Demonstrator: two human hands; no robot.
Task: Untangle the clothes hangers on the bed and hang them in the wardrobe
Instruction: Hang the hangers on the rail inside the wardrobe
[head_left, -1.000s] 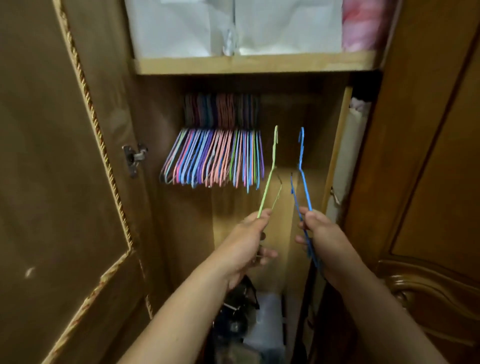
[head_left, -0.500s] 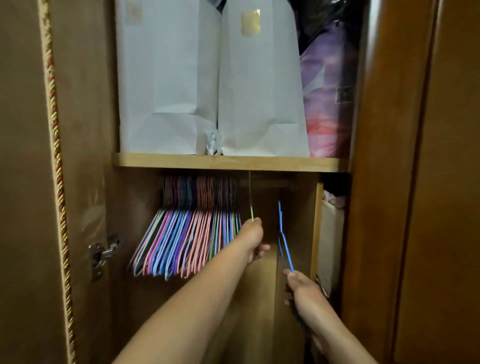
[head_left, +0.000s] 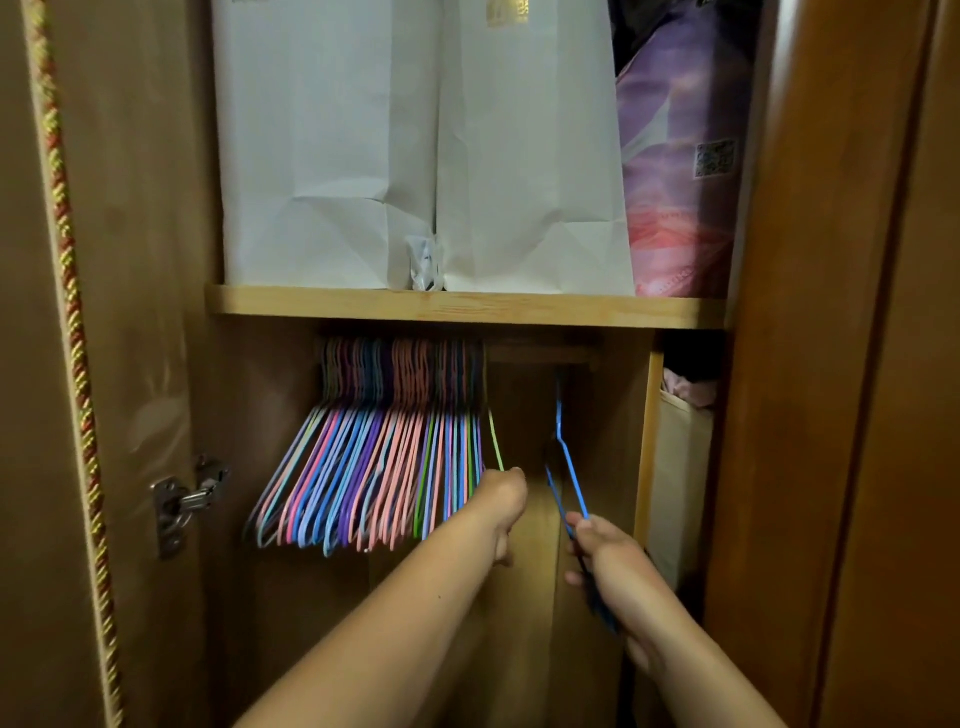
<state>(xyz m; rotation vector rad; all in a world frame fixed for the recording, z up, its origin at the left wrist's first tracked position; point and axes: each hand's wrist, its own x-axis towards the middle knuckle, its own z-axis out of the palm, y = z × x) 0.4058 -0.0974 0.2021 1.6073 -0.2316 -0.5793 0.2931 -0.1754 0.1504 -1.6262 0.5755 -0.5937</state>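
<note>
Hooks must seat fully over the dark wardrobe rail (head_left: 540, 354) before release. Left hand (head_left: 501, 496) grips the thin green wire hanger (head_left: 496, 444); right hand (head_left: 602, 551) grips the thin blue wire hanger (head_left: 569, 462), beside the row of coloured wire hangers (head_left: 374, 467).

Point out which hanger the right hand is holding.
The blue hanger, gripped by the right hand. It hangs apart to the right of the packed row of hangers; the left hand holds a green hanger beside that row.
</note>
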